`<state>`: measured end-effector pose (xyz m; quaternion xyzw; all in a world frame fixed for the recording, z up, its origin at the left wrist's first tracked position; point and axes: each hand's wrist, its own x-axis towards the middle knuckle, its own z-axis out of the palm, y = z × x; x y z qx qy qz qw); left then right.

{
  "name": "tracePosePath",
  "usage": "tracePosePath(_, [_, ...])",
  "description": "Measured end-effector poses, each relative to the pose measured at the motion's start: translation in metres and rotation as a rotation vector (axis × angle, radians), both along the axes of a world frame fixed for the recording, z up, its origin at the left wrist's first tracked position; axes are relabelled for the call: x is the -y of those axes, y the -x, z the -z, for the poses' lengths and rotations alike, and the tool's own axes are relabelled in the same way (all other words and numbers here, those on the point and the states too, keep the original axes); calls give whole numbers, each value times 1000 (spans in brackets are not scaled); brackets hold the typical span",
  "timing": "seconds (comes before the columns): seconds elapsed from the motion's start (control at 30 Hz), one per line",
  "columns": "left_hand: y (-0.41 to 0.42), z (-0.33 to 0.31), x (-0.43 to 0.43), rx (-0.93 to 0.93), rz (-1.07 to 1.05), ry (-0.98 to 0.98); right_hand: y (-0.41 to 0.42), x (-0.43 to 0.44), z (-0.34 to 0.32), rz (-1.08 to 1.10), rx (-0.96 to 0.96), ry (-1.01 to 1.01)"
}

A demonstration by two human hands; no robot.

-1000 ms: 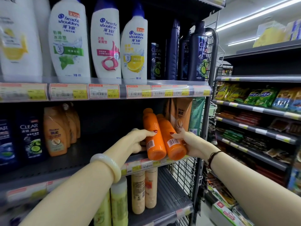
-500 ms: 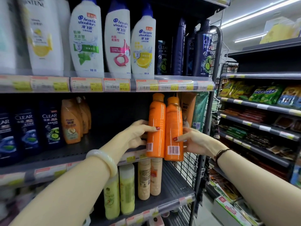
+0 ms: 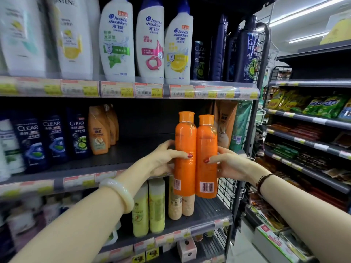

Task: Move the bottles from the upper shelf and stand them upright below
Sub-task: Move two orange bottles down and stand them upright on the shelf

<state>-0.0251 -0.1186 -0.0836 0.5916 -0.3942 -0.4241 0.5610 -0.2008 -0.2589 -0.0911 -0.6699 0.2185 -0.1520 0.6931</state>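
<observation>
Two tall orange bottles stand upright side by side in the air in front of the middle shelf [image 3: 106, 158]. My left hand [image 3: 163, 158] grips the left orange bottle [image 3: 185, 149] around its middle. My right hand [image 3: 228, 164] grips the right orange bottle [image 3: 206, 145] from the other side. Their bases with barcodes hang past the shelf's front edge, level with the top of the lower shelf's bottles. The lower shelf [image 3: 209, 211] holds yellow-green bottles [image 3: 150, 207] and beige bottles [image 3: 180, 205] standing upright.
White shampoo bottles [image 3: 150, 40] and dark bottles [image 3: 247, 50] fill the top shelf. Dark blue bottles [image 3: 53, 137] and orange-tan bottles [image 3: 98, 130] stand at the left of the middle shelf. A wire side panel [image 3: 226, 190] closes the rack's right end. Snack shelves [image 3: 307, 118] lie to the right.
Both orange bottles went from lying tilted on the middle shelf to upright, lifted off it in my hands. They now sit slightly lower than half a second ago.
</observation>
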Motion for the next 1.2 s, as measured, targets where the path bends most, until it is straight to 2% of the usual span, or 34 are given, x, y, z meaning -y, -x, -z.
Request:
tracePosePath(0.47, [29, 83, -12, 363, -44, -207, 15, -3, 83, -53, -223, 165])
tracePosePath(0.63, [38, 115, 3, 491, -6, -254, 17, 17, 117, -72, -238, 201])
tracePosePath(0.87, [50, 145, 48, 557, -71, -151, 26, 57, 145, -27, -124, 129])
tracePosePath(1.2, [64, 184, 109, 508, -237, -122, 28, 112, 178, 81, -122, 205])
